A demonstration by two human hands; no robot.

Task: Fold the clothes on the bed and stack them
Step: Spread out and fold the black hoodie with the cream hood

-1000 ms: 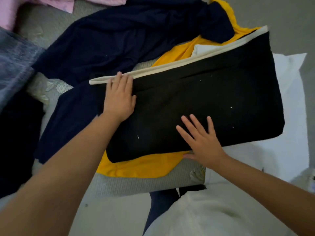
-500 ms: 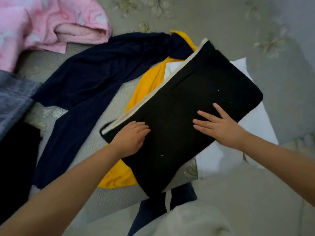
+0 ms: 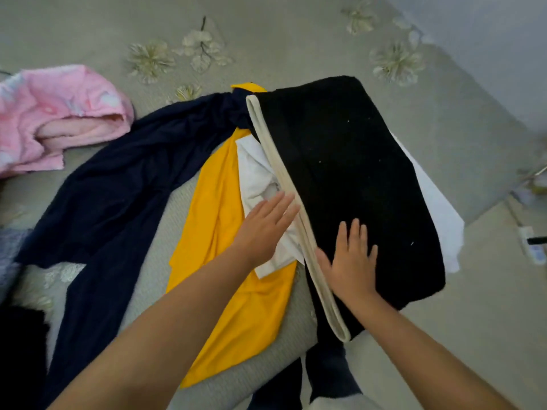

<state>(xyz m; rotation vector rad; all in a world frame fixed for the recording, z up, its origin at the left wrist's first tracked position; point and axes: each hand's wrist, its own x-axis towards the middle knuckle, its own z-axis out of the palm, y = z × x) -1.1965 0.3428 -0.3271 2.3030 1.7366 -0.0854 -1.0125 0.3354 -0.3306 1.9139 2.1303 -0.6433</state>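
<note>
Both hands flat, fingers straight, gripping nothing. Right hand palm down on folded black garment, near its cream-trimmed edge. Left hand just beside that edge, fingers extended over white garment; contact with the cloth cannot be told.

Black garment lies folded on top of the pile, long cream band running diagonally from far to near. Under it: white garment, showing on both sides, then yellow garment spread toward the near edge of the bed. Navy garment sprawls unfolded left of the pile, one end running under the black piece's far corner. Pink fleecy item bunched at far left, apart from the pile. Bed cover grey with pale flower pattern.
</note>
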